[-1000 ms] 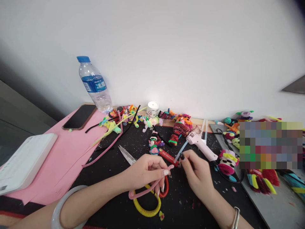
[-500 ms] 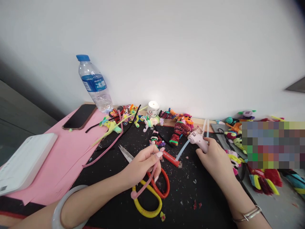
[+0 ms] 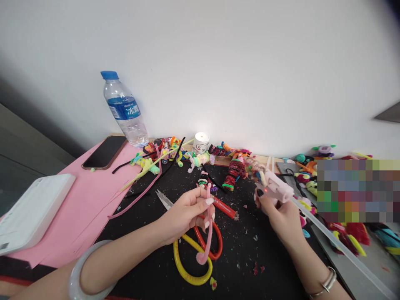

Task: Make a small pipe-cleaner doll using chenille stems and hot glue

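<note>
- Left hand [image 3: 187, 214] pinches pink stem [image 3: 209, 233] over scissors [image 3: 195, 281]; loosening could drop it.
- Right hand [image 3: 279, 214] grips glue gun [image 3: 278, 186] right of scissors; careless squeezing might drip.

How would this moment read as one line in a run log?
left hand: holding pink pipe cleaner | right hand: holding glue gun, red light showing | scissors: on black mat, partly hidden by left hand
</note>
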`<state>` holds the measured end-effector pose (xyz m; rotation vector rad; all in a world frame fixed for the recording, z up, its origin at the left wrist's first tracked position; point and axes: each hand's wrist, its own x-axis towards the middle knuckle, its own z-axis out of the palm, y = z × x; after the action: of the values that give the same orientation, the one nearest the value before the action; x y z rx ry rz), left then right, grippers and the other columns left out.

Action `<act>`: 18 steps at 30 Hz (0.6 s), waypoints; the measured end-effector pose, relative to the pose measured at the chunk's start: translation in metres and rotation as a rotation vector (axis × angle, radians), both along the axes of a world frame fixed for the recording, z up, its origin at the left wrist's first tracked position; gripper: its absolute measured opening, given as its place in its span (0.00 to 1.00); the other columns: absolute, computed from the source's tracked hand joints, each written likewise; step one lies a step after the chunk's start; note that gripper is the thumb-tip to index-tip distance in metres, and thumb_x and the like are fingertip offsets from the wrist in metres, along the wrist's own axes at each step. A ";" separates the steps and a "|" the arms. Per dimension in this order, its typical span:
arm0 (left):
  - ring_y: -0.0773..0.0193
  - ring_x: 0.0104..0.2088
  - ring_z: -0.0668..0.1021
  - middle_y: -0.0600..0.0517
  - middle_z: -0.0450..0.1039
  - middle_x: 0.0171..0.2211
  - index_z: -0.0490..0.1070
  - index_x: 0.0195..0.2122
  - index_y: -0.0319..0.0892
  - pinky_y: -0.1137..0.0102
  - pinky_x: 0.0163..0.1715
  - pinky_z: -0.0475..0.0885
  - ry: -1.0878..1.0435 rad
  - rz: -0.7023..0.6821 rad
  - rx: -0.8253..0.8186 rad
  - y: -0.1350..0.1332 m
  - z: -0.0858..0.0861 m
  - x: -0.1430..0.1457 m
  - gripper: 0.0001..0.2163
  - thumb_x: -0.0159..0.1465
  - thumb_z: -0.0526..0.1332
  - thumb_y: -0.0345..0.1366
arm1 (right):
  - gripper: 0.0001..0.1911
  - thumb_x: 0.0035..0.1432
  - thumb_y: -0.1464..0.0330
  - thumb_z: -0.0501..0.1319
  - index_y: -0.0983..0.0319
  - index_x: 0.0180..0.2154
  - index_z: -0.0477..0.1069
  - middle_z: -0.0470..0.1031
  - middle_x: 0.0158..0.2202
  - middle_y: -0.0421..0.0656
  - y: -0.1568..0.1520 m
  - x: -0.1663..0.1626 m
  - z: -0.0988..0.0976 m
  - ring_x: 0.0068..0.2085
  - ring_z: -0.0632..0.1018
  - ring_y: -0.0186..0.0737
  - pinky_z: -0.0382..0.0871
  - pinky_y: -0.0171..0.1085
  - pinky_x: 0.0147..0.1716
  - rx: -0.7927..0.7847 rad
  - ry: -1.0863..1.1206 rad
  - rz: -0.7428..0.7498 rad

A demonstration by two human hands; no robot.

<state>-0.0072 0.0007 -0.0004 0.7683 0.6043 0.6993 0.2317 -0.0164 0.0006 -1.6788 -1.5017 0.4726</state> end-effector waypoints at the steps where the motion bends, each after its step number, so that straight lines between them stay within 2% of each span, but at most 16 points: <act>1: 0.76 0.20 0.70 0.56 0.68 0.23 0.59 0.31 0.39 0.81 0.21 0.65 -0.010 0.000 -0.012 0.000 0.000 0.000 0.07 0.64 0.57 0.35 | 0.09 0.53 0.64 0.57 0.63 0.26 0.67 0.69 0.21 0.40 -0.001 0.000 -0.002 0.23 0.69 0.36 0.63 0.34 0.22 -0.015 0.061 0.070; 3: 0.76 0.21 0.70 0.55 0.69 0.24 0.60 0.30 0.39 0.81 0.22 0.66 -0.022 -0.006 -0.028 0.001 -0.002 0.000 0.08 0.63 0.57 0.35 | 0.10 0.53 0.62 0.58 0.63 0.26 0.68 0.68 0.20 0.40 -0.004 -0.001 -0.006 0.20 0.68 0.35 0.63 0.34 0.20 -0.052 0.178 0.186; 6: 0.77 0.20 0.69 0.54 0.69 0.23 0.61 0.29 0.38 0.81 0.21 0.65 -0.019 -0.023 -0.043 0.001 -0.005 0.000 0.08 0.63 0.58 0.35 | 0.13 0.49 0.59 0.62 0.64 0.29 0.71 0.68 0.17 0.40 -0.006 0.000 -0.011 0.18 0.67 0.35 0.62 0.34 0.16 -0.108 0.257 0.281; 9: 0.77 0.19 0.69 0.54 0.70 0.23 0.62 0.29 0.38 0.81 0.20 0.64 -0.010 -0.034 -0.049 0.000 -0.006 0.000 0.08 0.62 0.59 0.35 | 0.15 0.45 0.58 0.66 0.63 0.30 0.73 0.68 0.17 0.40 -0.008 0.002 -0.015 0.20 0.69 0.38 0.65 0.35 0.17 -0.137 0.230 0.276; 18: 0.77 0.18 0.69 0.54 0.70 0.23 0.63 0.28 0.38 0.81 0.19 0.63 0.009 -0.056 -0.048 0.000 -0.006 0.000 0.09 0.62 0.60 0.35 | 0.14 0.46 0.57 0.65 0.62 0.24 0.71 0.65 0.16 0.39 -0.010 0.001 -0.017 0.21 0.70 0.39 0.67 0.36 0.20 -0.193 0.193 0.290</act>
<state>-0.0071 0.0008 -0.0068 0.7415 0.6034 0.6280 0.2322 -0.0261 -0.0164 -1.5117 -1.6006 0.9343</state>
